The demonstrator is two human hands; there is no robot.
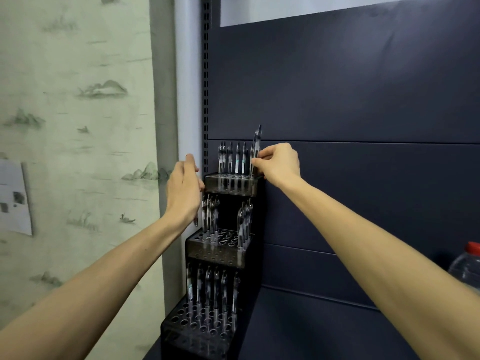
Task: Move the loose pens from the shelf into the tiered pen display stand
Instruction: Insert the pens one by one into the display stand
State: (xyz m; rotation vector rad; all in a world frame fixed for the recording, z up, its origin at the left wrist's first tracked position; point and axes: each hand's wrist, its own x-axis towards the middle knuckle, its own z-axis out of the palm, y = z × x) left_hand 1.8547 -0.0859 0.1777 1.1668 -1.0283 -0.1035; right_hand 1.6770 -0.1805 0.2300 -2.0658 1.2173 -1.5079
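Note:
A dark tiered pen display stand (pixel 207 255) with three stepped rows of holes stands at the left end of the shelf. Several clear pens stand upright in each tier. My right hand (pixel 279 162) pinches a clear pen (pixel 255 141) at the right end of the top tier, its lower end down at the holes. My left hand (pixel 183 189) is raised at the left side of the top tier, fingers extended and apart, touching or nearly touching the stand's left edge. A pen's end shows just below that hand; whether the hand holds it I cannot tell.
A clear plastic jar with a red lid (pixel 467 266) stands at the far right on the dark shelf (pixel 311 328). A dark back panel (pixel 350 100) rises behind. A slotted upright (pixel 206 87) and a patterned wall (pixel 78 126) lie to the left.

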